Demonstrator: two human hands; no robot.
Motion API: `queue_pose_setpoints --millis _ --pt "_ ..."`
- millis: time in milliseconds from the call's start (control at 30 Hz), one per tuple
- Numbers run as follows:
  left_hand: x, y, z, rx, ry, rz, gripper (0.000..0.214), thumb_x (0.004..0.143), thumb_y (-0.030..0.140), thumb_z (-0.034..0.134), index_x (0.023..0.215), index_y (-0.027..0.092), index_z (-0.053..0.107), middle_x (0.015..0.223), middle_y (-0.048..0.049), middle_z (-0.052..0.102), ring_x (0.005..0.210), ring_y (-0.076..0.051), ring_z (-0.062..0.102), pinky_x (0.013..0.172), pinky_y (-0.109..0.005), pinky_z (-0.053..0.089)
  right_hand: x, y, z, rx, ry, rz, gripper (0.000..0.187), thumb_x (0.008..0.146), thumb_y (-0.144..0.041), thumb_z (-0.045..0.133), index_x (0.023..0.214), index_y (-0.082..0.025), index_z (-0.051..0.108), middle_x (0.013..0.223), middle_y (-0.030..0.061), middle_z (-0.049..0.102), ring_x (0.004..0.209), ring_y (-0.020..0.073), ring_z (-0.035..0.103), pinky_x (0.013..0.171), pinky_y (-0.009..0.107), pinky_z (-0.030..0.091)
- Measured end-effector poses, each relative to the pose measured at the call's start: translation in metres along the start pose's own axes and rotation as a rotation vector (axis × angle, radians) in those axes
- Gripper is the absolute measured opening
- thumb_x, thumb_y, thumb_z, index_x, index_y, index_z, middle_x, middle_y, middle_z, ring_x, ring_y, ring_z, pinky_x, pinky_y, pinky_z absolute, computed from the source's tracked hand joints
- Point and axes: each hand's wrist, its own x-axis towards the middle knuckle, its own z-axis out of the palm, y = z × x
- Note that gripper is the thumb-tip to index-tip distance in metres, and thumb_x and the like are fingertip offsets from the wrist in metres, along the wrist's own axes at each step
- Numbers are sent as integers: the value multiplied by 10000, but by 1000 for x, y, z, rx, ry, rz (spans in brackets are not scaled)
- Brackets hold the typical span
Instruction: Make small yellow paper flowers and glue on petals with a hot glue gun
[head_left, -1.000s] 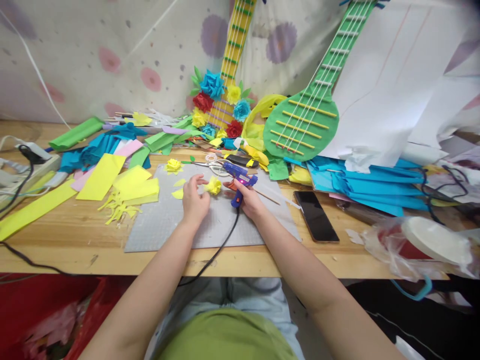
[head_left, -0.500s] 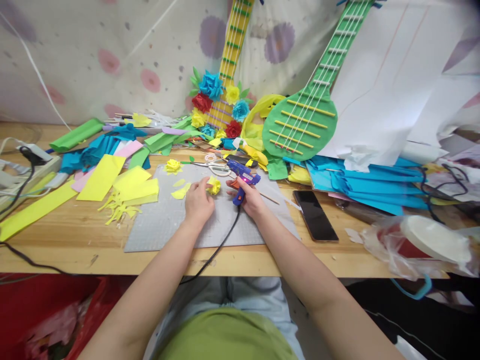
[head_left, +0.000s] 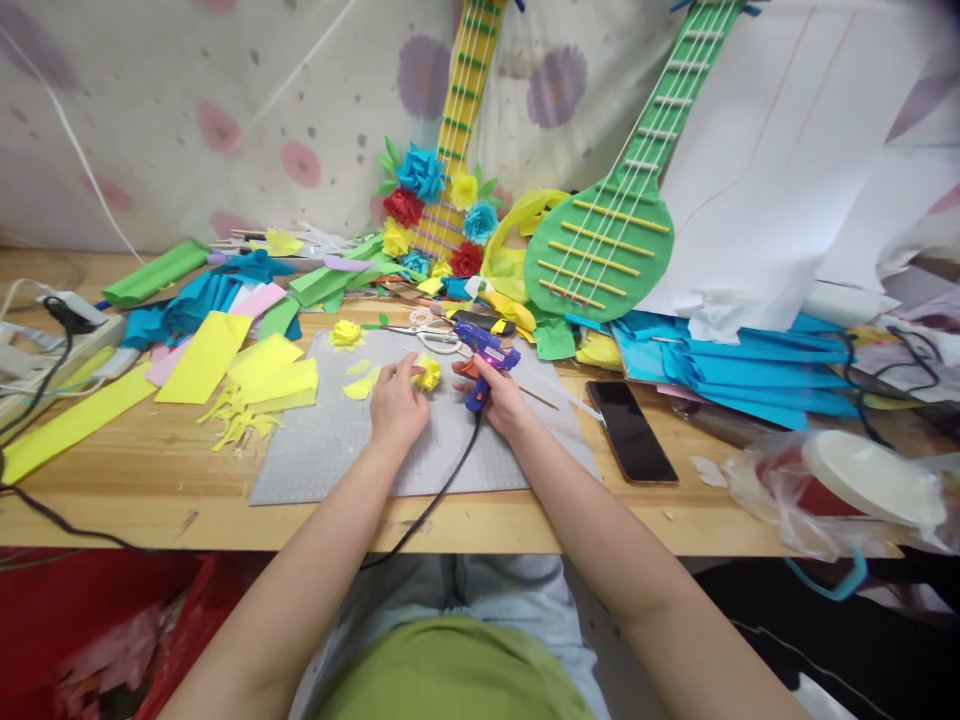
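My left hand point(head_left: 400, 402) is closed on a small yellow paper flower point(head_left: 428, 373), held over the grey cutting mat point(head_left: 322, 460). In my right hand point(head_left: 501, 395) is a blue glue gun point(head_left: 486, 350) with an orange trigger; its black cord hangs down over the table edge. The gun's nozzle points up and to the left, apart from the flower. Left of my left hand lie loose yellow paper petals point(head_left: 362, 383). Another yellow paper flower point(head_left: 346, 334) rests at the mat's far left corner. Behind the gun is a pair of scissors point(head_left: 442, 342).
Yellow paper strips point(head_left: 202, 358) and blue crepe paper point(head_left: 196, 300) lie to the left. A phone point(head_left: 631, 432) is at the right, near a plastic-wrapped tub point(head_left: 825, 485). A green paper instrument point(head_left: 600, 245) and a yellow one with flowers point(head_left: 469, 110) lean at the back.
Both hands, the flower and the glue gun look almost unmoved. The whole view has shifted very slightly.
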Motion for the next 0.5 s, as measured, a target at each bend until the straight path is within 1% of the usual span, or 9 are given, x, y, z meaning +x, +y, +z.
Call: queue_pose_setpoints --millis 100,200,233,300,400,467,500 --pt "1 -1 1 -13 -19 10 622 595 5 453 1190 183 482 964 -53 645 1022 -239 501 898 -360 398 0 0 0 7 -5 -1 243 666 -361 685 834 -201 614 772 7 688 800 149 642 608 251 551" --pt "0 -2 1 -51 47 46 678 603 19 470 1257 183 398 1056 -59 612 1053 -233 483 941 -369 371 -1 -1 0 12 -1 -2 234 672 -359 682 830 -197 620 767 10 688 787 146 639 607 257 552" --pt "0 -1 2 -58 79 51 696 616 44 492 1286 178 354 1113 -71 583 1074 -236 470 961 -379 356 0 -1 0 14 2 -2 229 674 -360 681 820 -193 622 765 12 687 784 146 638 607 260 552" --pt "0 0 5 -55 119 40 750 638 146 568 1327 154 274 1221 -116 497 1125 -259 432 989 -412 327 0 -1 0 21 9 0 219 677 -362 680 793 -186 623 758 14 685 780 148 636 604 264 553" --pt "1 1 13 -26 110 -4 899 595 326 673 1345 117 225 1291 -180 391 1201 -319 353 1004 -467 293 0 -2 -1 39 12 1 207 679 -366 680 758 -185 617 750 12 682 785 150 637 608 267 551" --pt "4 1 19 -30 98 -36 942 572 356 693 1348 109 218 1294 -198 366 1221 -337 326 1006 -480 285 0 -2 -2 45 13 0 202 679 -367 680 741 -185 616 751 12 682 791 151 636 609 265 550" --pt "6 -1 21 -48 90 -53 936 578 340 689 1351 113 212 1290 -199 364 1207 -332 349 998 -478 298 1 -3 -2 46 14 0 200 680 -366 679 738 -185 616 753 14 682 794 151 635 610 265 550"
